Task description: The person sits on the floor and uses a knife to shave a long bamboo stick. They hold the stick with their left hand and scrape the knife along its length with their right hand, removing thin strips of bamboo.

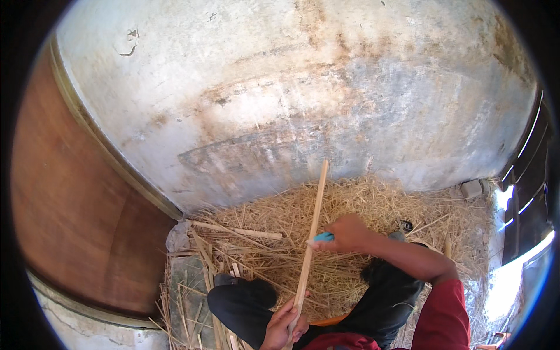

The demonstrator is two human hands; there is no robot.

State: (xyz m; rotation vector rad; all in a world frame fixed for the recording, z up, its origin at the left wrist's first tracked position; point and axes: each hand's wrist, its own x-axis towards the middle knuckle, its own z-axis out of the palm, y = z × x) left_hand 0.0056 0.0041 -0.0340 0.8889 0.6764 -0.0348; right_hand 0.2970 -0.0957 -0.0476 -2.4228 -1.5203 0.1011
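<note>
A long pale wooden stick (315,210) rises from my lap toward the wall. My left hand (284,326) grips its lower end near my knee. My right hand (349,233) is closed on a small tool with a light blue handle (324,237), held against the stick about halfway up. I sit with legs in black trousers (385,297) spread on the ground, with a red sleeve on my right arm.
Dry straw (373,204) covers the ground ahead, with several split pale sticks (239,231) lying at the left. A stained whitewashed wall (303,87) stands close ahead, a brown wooden door (64,198) at left, a dark grille (528,175) at right.
</note>
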